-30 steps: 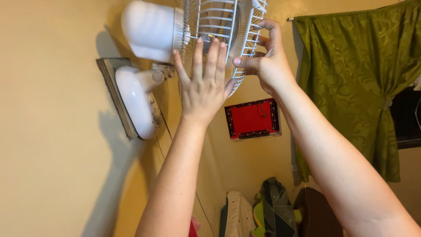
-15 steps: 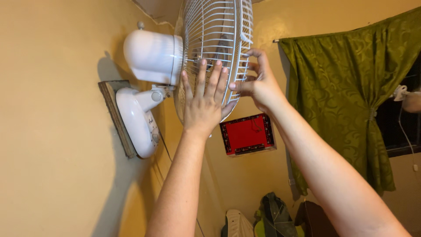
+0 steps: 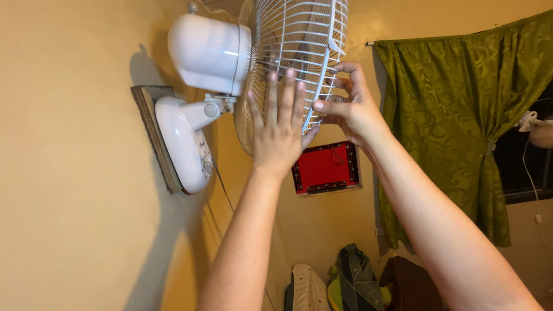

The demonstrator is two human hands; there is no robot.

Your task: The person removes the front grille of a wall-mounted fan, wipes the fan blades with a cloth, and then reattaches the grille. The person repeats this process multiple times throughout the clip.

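The yellow wall (image 3: pixel 69 173) carries everything here. A flat wooden board (image 3: pixel 154 135) is fixed against it, and the white base of a fan (image 3: pixel 183 144) sits on that board, with knobs low on its face. A jointed neck rises from the base to the white motor housing (image 3: pixel 210 53), which stands out from the wall and casts a shadow on it. Thin cords (image 3: pixel 222 198) hang down the wall below the base. On the adjoining wall, a red frame with a dark border (image 3: pixel 326 168) hangs flat beside a green curtain (image 3: pixel 455 132).
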